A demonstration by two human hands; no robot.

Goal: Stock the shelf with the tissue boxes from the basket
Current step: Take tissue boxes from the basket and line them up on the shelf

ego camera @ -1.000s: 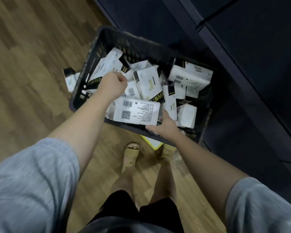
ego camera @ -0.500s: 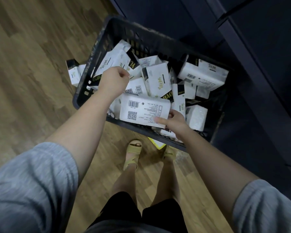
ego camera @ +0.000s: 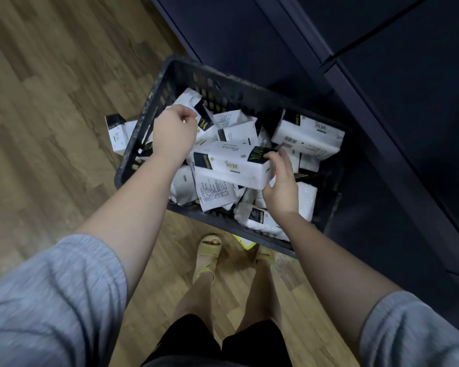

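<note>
A dark plastic basket (ego camera: 143, 144) stands on the floor, filled with several white tissue packs with black ends. Across the top of the pile lies one long pack (ego camera: 231, 165), printed face up. My right hand (ego camera: 282, 186) grips its right end, thumb on the black label and fingers round the end. My left hand (ego camera: 174, 133) hovers over the basket's left side, fingers curled on the edge of another pack (ego camera: 190, 98) leaning against the back-left wall. The dark blue shelf unit (ego camera: 382, 128) rises just right of the basket.
One tissue pack (ego camera: 115, 133) lies on the wooden floor outside the basket's left wall. My feet in yellow sandals (ego camera: 208, 256) stand just in front of the basket, with a yellow scrap (ego camera: 245, 244) under its near edge. Open floor stretches to the left.
The long pack has been turned from its barcode side to its printed face. My right hand shifted from its near edge to its right end. My left hand stayed on the back-left pack.
</note>
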